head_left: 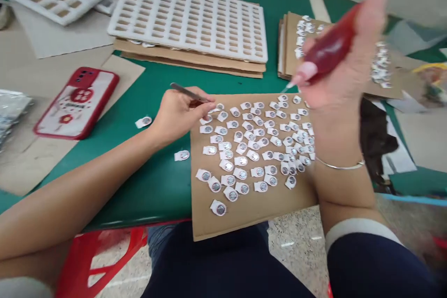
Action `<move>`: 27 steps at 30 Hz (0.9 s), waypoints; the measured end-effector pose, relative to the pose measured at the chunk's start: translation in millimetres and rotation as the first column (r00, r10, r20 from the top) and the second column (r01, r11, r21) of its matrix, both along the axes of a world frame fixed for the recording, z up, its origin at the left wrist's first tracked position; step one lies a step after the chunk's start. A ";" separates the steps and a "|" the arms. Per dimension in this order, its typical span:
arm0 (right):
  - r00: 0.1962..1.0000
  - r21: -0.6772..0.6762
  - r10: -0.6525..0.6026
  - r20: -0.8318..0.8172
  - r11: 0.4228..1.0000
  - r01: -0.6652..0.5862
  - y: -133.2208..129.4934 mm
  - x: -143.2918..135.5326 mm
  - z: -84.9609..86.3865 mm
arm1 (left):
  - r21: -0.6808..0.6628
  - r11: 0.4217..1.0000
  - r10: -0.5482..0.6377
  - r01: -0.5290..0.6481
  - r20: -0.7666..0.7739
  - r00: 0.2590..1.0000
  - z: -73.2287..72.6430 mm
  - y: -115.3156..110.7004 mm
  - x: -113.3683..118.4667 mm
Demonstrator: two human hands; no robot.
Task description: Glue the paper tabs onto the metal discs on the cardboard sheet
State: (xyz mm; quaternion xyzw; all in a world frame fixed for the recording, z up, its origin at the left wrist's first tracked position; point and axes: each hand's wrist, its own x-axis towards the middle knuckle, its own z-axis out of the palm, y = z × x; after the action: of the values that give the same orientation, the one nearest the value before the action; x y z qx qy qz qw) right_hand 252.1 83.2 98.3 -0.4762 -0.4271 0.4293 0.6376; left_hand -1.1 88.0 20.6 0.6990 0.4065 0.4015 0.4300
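Far left: red-edged phone (pixel 75 107) face down on brown card, long axis slanting, camera end up-right. Next, two loose tabs (pixel 143 122) on the green table (pixel 153 186), both outside the board. Left hand (pixel 181 114) has thumb and fingers pinched on a slim grey tool (pixel 186 92) at the board's upper-left corner — long axis slopes down to the right, back end up-left, working end at the fingertips; can't tell if it grips a tab. White grid tray (pixel 209 47) sits behind, on cardboard. Cardboard sheet (pixel 209 226) overhangs the near table edge, covered in white tabs with silver discs (pixel 219 207), many with the white end pointing left. Red bottle (pixel 333 44) is above the board's upper-right corner, diagonal, thin nozzle down-left — right hand (pixel 344 81) wrapped round it, blurred. Far right, another cardboard stack (pixel 291 60) carries more tabs.
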 end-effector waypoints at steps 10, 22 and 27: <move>0.987 0.096 0.159 -0.025 0.983 -0.156 -4.2 -39.3 -6.0 | 0.231 0.962 -0.083 0.145 -0.257 0.963 1.6 -22.8 4.1; 0.990 0.059 0.132 0.040 0.989 -0.135 -21.9 -62.2 -16.2 | 0.366 0.901 -0.086 0.232 -0.375 0.923 -7.3 -37.0 -12.0; 0.995 0.037 0.088 0.051 0.995 -0.090 -23.6 -67.0 -13.7 | 0.375 0.897 -0.072 0.233 -0.396 0.915 -10.5 -35.2 -12.4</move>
State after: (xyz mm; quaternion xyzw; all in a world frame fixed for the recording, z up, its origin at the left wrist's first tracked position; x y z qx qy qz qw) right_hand 185.1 59.6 84.5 -0.4544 -0.4717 0.4372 0.6163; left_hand -13.4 52.7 10.1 0.8677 0.3288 0.3031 0.2173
